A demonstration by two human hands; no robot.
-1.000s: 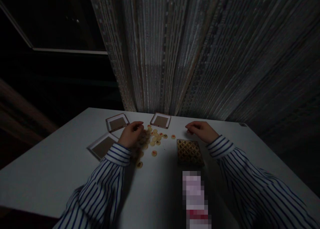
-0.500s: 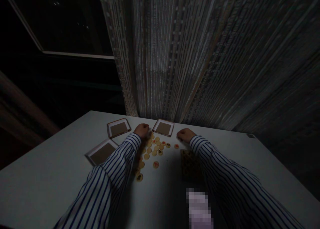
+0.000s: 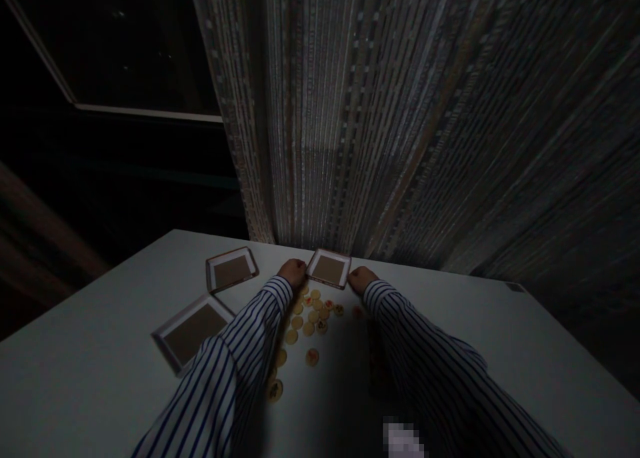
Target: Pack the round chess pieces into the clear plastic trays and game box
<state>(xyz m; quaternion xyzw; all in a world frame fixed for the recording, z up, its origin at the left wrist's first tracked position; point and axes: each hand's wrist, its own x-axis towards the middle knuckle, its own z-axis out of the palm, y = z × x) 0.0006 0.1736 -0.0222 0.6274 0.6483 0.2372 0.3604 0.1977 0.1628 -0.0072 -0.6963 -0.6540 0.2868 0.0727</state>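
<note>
At the back of the white table (image 3: 450, 325) a shallow open box (image 3: 329, 269) with a brown base inside sits between my two hands. My left hand (image 3: 293, 272), fingers curled, is against its left edge. My right hand (image 3: 362, 279) is closed at the right edge of the same box. Round wooden xiangqi pieces (image 3: 309, 328) lie scattered in front of it, some showing red or black characters. My left sleeve hides part of the pile. Both fingertips are too dark and small to show the exact hold.
Two more shallow boxes stand on the left, one farther back (image 3: 232, 271) and one nearer (image 3: 196, 332). A dark object (image 3: 379, 358) is partly under my right forearm. A striped curtain (image 3: 320, 111) hangs behind the table. A small dark card-like patch (image 3: 515, 287) is at the far right.
My right hand has moved left to the edge of the back box. My left hand has come slightly right, to its other side. The view has shifted a little.
</note>
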